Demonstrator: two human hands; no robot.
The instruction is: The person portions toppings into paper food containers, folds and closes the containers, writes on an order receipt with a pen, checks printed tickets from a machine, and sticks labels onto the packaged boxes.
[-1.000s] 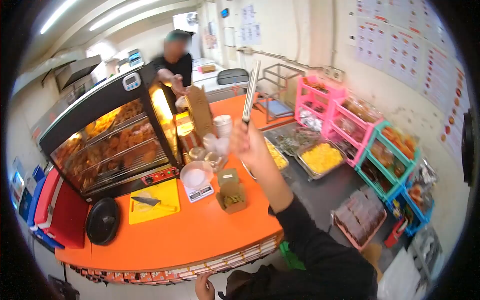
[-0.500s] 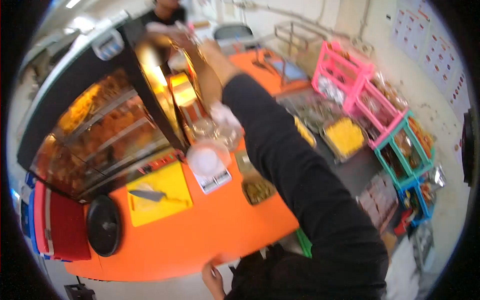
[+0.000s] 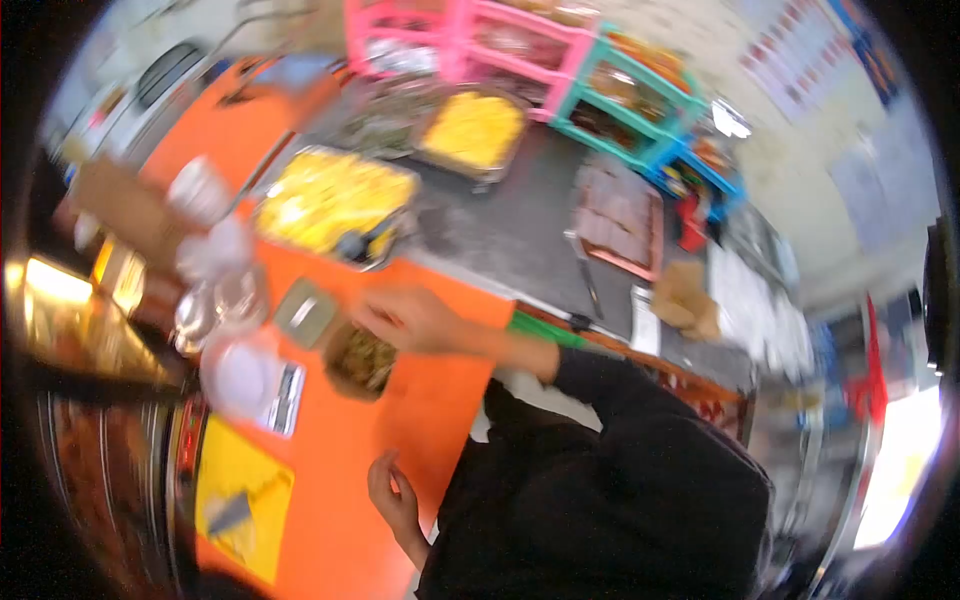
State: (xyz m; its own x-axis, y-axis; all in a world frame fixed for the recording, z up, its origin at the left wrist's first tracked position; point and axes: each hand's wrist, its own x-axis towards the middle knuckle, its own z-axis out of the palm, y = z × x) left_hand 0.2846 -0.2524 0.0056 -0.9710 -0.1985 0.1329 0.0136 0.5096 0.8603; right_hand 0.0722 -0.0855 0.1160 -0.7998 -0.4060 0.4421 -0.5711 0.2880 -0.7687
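Observation:
My right hand (image 3: 405, 318) reaches in from the right, over the upper edge of an open brown box (image 3: 365, 362) with greenish-brown food in it. Its fingers are smeared by motion, and whether they hold anything is unclear. The box's lid (image 3: 306, 313) is folded back. Nearer my body, my left hand (image 3: 390, 490) is over the front edge of the orange table (image 3: 350, 450), thumb and fingers apart, holding nothing. Left of the box stands a clear round container (image 3: 238, 375) on a white scale (image 3: 286, 398). A knife (image 3: 230, 513) lies on a yellow cutting board (image 3: 270, 540).
Foil trays of yellow food (image 3: 335, 200) stand behind the box, one with a black-headed utensil. A grey counter (image 3: 490, 230) carries a pink tray (image 3: 650, 250) and brown paper (image 3: 685, 300). Stacked pink and green racks (image 3: 625, 120) line the back. The glass food cabinet (image 3: 110, 450) is at left.
The view has swung to the right. My right hand has come back from the brown carton by the cabinet to the open box. The tongs it held earlier no longer show in it. The other person is out of view.

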